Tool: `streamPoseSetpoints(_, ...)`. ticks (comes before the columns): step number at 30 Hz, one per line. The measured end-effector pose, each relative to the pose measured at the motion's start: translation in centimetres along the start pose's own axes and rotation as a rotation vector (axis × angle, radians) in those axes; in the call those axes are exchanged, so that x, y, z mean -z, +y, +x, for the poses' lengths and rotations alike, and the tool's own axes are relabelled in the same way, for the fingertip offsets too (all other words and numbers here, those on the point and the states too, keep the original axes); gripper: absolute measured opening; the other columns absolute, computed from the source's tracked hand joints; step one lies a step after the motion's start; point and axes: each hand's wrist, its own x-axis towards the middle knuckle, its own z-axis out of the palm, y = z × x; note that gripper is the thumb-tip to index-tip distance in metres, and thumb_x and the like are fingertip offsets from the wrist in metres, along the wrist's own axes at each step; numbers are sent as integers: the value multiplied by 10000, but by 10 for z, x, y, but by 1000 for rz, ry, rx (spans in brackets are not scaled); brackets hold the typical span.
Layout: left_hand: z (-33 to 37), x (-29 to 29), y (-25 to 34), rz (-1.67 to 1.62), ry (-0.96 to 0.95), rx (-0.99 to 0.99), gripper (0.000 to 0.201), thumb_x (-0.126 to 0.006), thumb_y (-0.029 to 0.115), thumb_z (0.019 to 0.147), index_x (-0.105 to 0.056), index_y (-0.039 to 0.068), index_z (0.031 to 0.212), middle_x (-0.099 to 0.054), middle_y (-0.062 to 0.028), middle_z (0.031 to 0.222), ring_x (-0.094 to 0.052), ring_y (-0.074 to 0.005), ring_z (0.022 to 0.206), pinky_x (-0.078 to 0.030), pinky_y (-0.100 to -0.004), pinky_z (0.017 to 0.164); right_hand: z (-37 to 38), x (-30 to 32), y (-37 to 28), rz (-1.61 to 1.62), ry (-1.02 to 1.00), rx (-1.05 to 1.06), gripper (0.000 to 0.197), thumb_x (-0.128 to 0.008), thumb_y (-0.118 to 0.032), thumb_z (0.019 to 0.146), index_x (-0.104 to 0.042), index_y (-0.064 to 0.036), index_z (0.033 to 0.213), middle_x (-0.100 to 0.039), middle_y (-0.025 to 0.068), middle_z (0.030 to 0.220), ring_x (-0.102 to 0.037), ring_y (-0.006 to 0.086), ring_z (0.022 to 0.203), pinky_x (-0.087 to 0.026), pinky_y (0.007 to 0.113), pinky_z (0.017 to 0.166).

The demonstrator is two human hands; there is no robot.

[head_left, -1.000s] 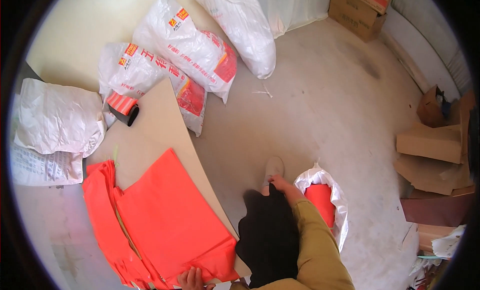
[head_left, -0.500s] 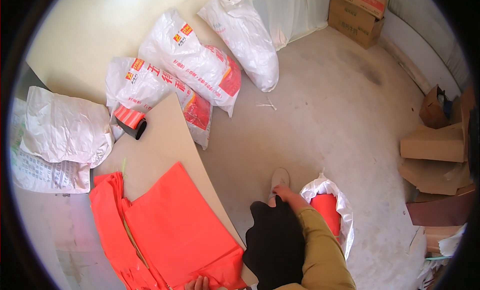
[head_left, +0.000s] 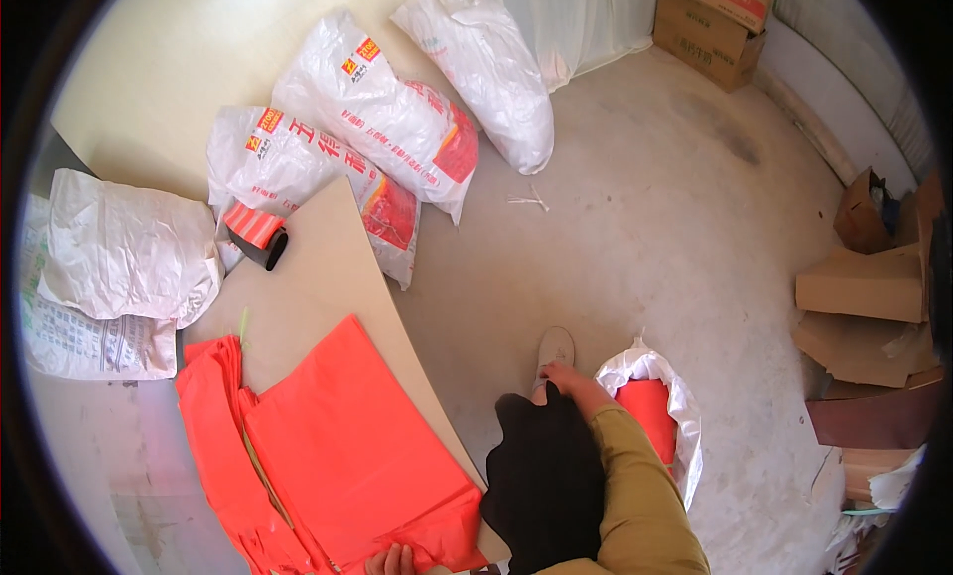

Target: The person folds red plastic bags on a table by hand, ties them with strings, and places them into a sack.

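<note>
A stack of flat red sheets (head_left: 352,446), plastic or cloth, lies on the tan table board at the lower left. A narrower folded red bundle (head_left: 213,406) lies along its left side. At the bottom edge, my left hand (head_left: 390,560) has its bent fingers held together on the near edge of the red sheets. My right hand (head_left: 564,379) is off the table, at the upper edge of a black, wavy-edged shape (head_left: 546,476), above my light shoe (head_left: 557,347). Its fingers are partly hidden. Beside that arm, an opened white sack (head_left: 685,406) holds folded red material (head_left: 647,416).
Filled white sacks (head_left: 382,128) lean at the far side of the table board (head_left: 308,267). More white sacks (head_left: 129,248) lie left. A striped red and black item (head_left: 258,236) rests on the board. Cardboard boxes (head_left: 705,39) and flattened cardboard (head_left: 859,282) line the right.
The view has shifted very slightly. Both hands stay in nearly the same places, and the red sheets have not visibly moved.
</note>
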Motion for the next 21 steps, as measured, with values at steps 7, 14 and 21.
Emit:
streamPoseSetpoints(7, -5, -5, -2, -11, -33, -24, 718, -401, 607, 945, -574, -24, 1242, -560, -203, 1257, -536, -392, 1126, -441, -521, 901, -10, 3, 5, -11, 3, 21, 459, -623, -354, 791, -631, -114, 1182, -545, 193, 1256, -513, 372, 1177, -435, 425, 986)
streamPoseSetpoints(14, -6, -4, -2, -9, -29, 7, 728, -397, 622, 938, -573, -10, 1254, -551, -204, 1268, -532, -410, 1095, -444, -516, 904, -3, 14, -12, -22, -130, -94, 459, -620, -347, 788, -632, -112, 1182, -515, 178, 1327, -448, 350, 1269, -405, 424, 1024)
streamPoseSetpoints(21, -4, -8, 0, 0, -7, 27, 726, -396, 639, 929, -583, 20, 1259, -546, -193, 1283, -532, -402, 1078, -449, -507, 885, -2, 3, 6, -38, -64, 5, 447, -613, -337, 786, -637, -121, 1176, -542, 180, 1281, -476, 359, 1232, -399, 426, 1030)
